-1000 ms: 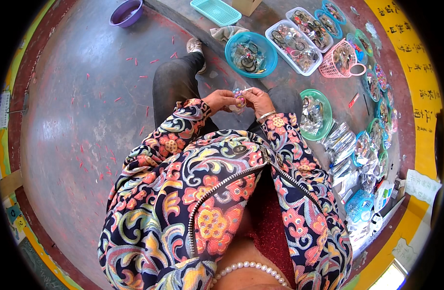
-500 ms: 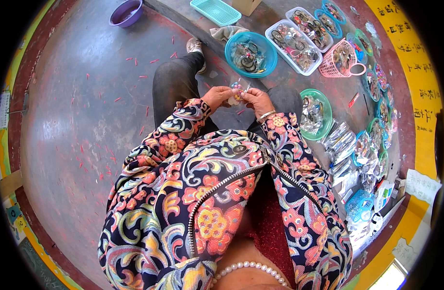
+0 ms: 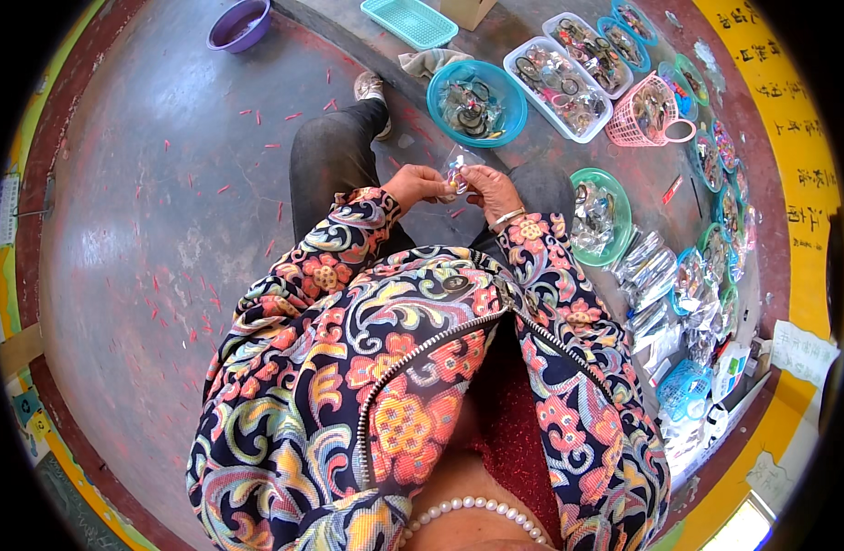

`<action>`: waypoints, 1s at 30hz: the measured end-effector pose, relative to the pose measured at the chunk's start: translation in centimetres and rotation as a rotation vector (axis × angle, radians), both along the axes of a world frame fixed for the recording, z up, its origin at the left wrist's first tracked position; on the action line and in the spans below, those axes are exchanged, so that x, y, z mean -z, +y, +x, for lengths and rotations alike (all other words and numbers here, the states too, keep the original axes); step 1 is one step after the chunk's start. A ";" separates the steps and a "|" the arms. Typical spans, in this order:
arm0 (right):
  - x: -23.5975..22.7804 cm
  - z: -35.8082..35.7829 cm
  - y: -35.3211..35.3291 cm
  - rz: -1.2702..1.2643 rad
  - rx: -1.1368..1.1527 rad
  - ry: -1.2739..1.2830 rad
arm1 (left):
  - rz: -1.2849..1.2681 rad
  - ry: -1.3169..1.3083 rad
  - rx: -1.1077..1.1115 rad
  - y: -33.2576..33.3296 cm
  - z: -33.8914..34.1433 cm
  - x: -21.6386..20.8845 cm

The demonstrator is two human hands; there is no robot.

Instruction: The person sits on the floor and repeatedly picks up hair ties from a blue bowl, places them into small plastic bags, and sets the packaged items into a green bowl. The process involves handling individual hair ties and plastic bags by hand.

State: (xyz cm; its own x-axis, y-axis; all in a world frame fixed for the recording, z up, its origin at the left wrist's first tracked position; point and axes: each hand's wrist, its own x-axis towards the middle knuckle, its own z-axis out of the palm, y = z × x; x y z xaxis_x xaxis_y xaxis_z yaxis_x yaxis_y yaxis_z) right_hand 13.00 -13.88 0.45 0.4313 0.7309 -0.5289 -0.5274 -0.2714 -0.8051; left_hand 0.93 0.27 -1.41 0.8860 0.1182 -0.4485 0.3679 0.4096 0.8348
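Note:
Between my knees I hold a small clear plastic bag (image 3: pixel 457 163) with colourful bead-like bits in it. My left hand (image 3: pixel 418 185) pinches its lower left side. My right hand (image 3: pixel 492 192), with a bangle at the wrist, is closed on its right side, fingertips near the bag's middle. The top of the bag sticks up above my fingers. What exactly lies inside is too small to make out. Closest to my right arm is a green basin (image 3: pixel 621 220) of clear packets on the floor.
Ahead stand a blue basin (image 3: pixel 509 129) of packets, white trays (image 3: pixel 583 136), a pink basket (image 3: pixel 679 132) and an unfilled turquoise basket (image 3: pixel 409 23). Far left is a purple basin (image 3: pixel 241 44). Silvery packets (image 3: pixel 650 266) and several bowls line the right. Red scraps dot the floor.
The bag has turned between my fingers; its clear top now stands upward and the coloured bits are more covered. My right fingers have shifted slightly left across it.

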 end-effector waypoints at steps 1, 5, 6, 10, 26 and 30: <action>0.0 0.0 0.0 -0.003 -0.007 0.002 | 0.003 -0.010 0.008 0.0 0.0 0.3; -0.1 0.0 -0.1 -0.003 -0.022 0.014 | 0.019 -0.022 0.015 0.0 0.0 0.6; -0.1 0.0 0.0 0.000 -0.023 0.017 | 0.023 -0.025 0.018 0.1 0.0 0.8; 0.2 0.1 -0.1 0.012 -0.009 -0.005 | -0.021 -0.006 0.004 -0.1 0.1 0.6; 0.1 -0.1 0.1 0.022 -0.087 -0.102 | -0.105 -0.028 -0.072 0.0 0.1 1.3; 0.4 0.1 -0.1 0.048 -0.082 -0.113 | -0.131 -0.016 -0.062 -0.2 0.0 0.6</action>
